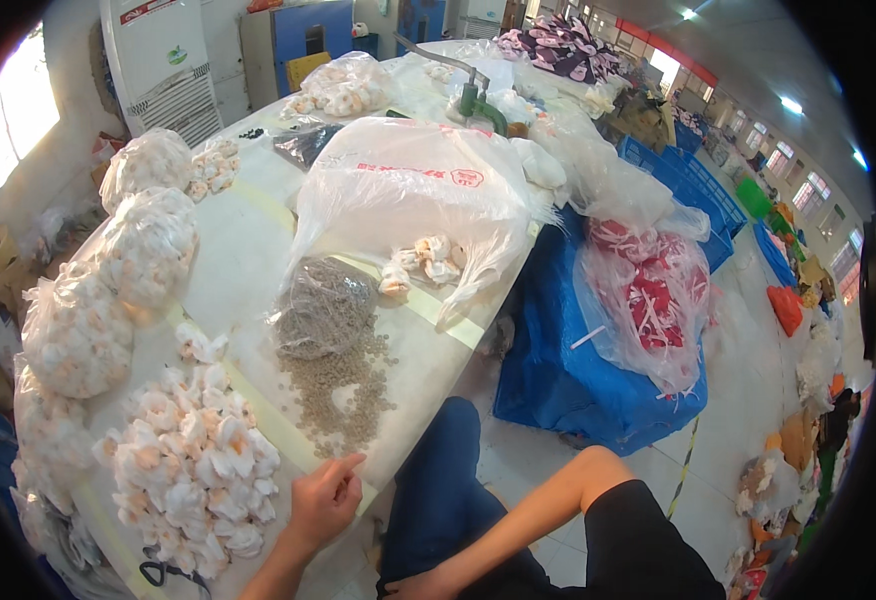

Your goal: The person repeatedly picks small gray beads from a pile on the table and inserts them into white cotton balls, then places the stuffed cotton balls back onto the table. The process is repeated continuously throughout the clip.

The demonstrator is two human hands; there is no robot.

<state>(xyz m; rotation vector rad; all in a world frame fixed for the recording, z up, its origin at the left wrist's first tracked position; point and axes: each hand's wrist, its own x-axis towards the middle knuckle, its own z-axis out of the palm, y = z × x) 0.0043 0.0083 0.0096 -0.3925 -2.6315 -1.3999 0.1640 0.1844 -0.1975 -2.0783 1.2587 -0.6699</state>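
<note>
Left hand [324, 503]: brownish beads [343, 395] just beyond (right hand [420, 586] well apart).

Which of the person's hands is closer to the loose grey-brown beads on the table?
Left. The left hand is at the edge of the table, close to the loose beads; the right hand is farther away, low by the lap.
</note>
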